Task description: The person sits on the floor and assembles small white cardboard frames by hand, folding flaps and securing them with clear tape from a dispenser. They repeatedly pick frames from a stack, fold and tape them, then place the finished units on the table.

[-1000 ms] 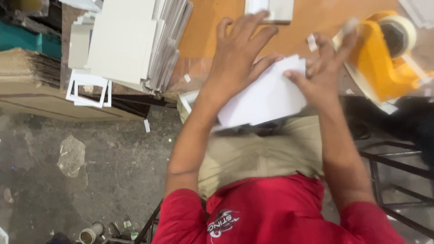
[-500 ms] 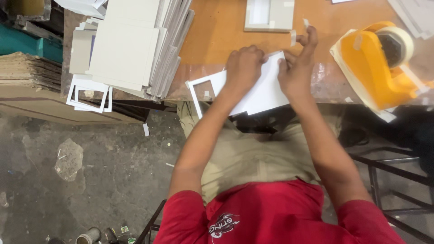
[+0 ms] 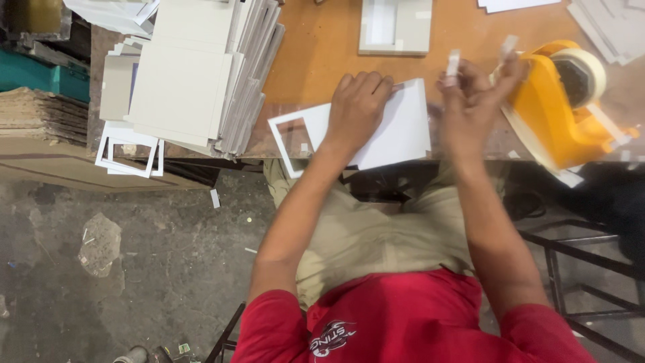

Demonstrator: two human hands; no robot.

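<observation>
Wooden table (image 3: 322, 54): card stack (image 3: 195, 74), tape dispenser (image 3: 557, 107)

Bare tabletop (image 3: 322, 60) lies open above the white card (image 3: 400, 131). Stacked grey boards (image 3: 195, 74) block the left; the yellow tape dispenser (image 3: 557, 107) blocks the right.

White cardboard sheet (image 3: 396, 131) lying flat at the near edge of the brown table, overhanging slightly; white frame piece (image 3: 290, 138) with rectangular cut-out adjoining its left side; small tape strips (image 3: 453, 64) upright on fingertips.
</observation>
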